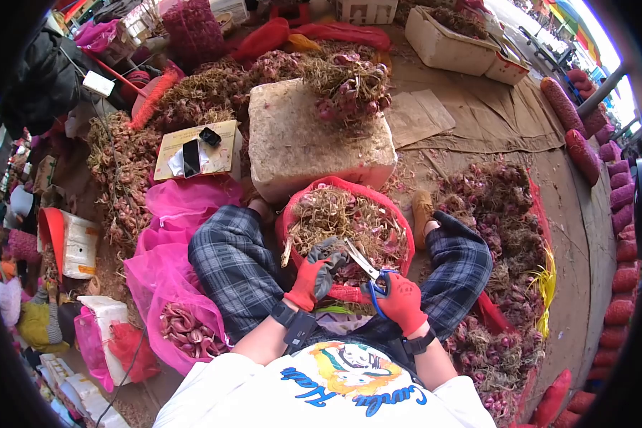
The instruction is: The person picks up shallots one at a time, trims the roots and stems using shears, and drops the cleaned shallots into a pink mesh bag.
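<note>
My right hand [401, 301], in a red glove, grips scissors [364, 260] by their blue handles. The blades are spread and point up and left, toward my left hand. My left hand [314, 274], in a red glove with grey fingers, is closed over the near left side of a basin with a red rim [407, 239]. What its fingertips hold is too small and covered to make out. Dry, stringy shallots [335, 209] with roots and stalks fill the basin between my legs.
A white foam box [314, 139] carries a shallot bunch [349, 89]. Left are a pink mesh bag [167, 250], peeled-looking shallots [191, 332] and a phone [191, 158] on a small box. Shallot heaps [496, 235] lie right; filled red sacks [620, 292] line the far right edge.
</note>
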A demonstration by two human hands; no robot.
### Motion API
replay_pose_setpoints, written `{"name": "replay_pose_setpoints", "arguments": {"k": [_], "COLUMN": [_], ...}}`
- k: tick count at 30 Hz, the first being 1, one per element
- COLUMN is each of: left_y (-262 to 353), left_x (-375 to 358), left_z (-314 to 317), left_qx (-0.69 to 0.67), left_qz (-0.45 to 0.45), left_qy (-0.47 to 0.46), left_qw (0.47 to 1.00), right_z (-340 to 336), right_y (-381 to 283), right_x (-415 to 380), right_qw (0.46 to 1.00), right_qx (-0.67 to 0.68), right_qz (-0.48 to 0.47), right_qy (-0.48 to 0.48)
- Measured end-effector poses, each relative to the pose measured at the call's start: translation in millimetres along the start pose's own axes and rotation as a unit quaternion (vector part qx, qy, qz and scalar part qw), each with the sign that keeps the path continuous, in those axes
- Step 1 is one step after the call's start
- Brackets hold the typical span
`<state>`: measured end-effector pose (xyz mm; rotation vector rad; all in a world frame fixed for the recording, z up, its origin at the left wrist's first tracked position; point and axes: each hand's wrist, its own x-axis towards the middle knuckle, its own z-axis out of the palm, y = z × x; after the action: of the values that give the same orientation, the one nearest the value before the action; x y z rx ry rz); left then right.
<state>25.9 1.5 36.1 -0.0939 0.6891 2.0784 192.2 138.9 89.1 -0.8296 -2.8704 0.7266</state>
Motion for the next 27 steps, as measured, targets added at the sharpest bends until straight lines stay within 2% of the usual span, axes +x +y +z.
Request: {"name": "replay_pose_setpoints", "arguments": {"k": [2, 5, 9, 12, 15, 16, 18, 21, 24, 25, 27], "left_y": [-1.7, -5.5, -0.1, -0.3, -2.8, -3.2, 0.5, -9.1, -12.2, -14.2, -12.8], "left_x": [-0.2, 2.4, 2.6, -1.1, 1.9, 2.8, 1.9, 0.8, -8.4, -12.7, -16.9], "left_z": [-4.5, -10.1, -5.4, 7.1, 2.7, 2.5, 9.3, -2.4, 17.2, 18.4, 24.7], "left_qx": [-0.045, -0.041, 0.035, 0.055, 0.104, 0.158, 0.264, 0.386, 0.414, 0.428, 0.309], "left_qz": [-0.008, -0.007, -0.062, -0.048, -0.021, -0.001, 0.038, 0.079, 0.067, 0.095, 0.067], "left_qy": [0.0, -0.008, -0.009, 0.016, 0.0, -0.004, -0.01, -0.058, -0.111, -0.111, -0.058], "left_qw": [0.999, 0.999, 0.997, 0.997, 0.994, 0.987, 0.964, 0.917, 0.901, 0.892, 0.947], "right_z": [-2.4, -2.1, 3.2, -4.3, 5.7, 8.5, 13.6, 20.4, 9.5, 21.6, 25.9], "right_y": [-3.1, -2.2, 3.8, 0.7, 8.8, 13.5, 21.6, 15.6, -13.6, -11.0, -13.7], "right_x": [-1.1, -2.8, -5.8, -3.6, -6.2, -5.9, -5.3, 13.4, 36.3, 41.4, 46.7], "right_qw": [1.0, 0.998, 0.998, 0.995, 0.985, 0.975, 0.948, 0.896, 0.754, 0.71, 0.699], "right_qx": [-0.023, -0.044, -0.048, -0.018, 0.134, 0.182, 0.275, 0.423, 0.628, 0.68, 0.688], "right_qz": [0.013, 0.03, 0.028, 0.064, 0.087, 0.104, 0.136, 0.128, 0.171, 0.161, 0.174], "right_qy": [-0.002, -0.027, -0.016, -0.073, -0.07, -0.074, -0.083, -0.043, -0.088, -0.086, -0.087]}}
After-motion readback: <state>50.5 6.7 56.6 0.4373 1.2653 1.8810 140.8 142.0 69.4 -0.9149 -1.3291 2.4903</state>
